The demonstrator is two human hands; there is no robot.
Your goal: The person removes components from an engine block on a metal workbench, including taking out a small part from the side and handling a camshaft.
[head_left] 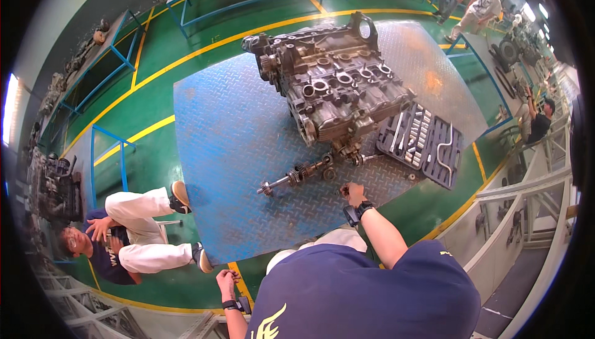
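Observation:
My right hand [355, 194] is closed over the near part of the steel-plate tabletop [229, 147], its fingers curled round something small and dark that I cannot make out. Just beyond it lies a gear shaft [296, 175] with several gears along it. A large engine [341, 85], dirty grey and brown, stands in the middle of the plate with round ports facing up. My left hand [227, 282] is off the plate's near left corner, fingers bent together; whether it holds anything is hidden.
An open tool case [421, 142] with sockets and wrenches lies right of the engine. A small ring [411, 176] sits near it. At the left, a seated person [133, 233] has their feet by the plate's edge. Blue-framed benches [248, 13] stand farther off on the green floor.

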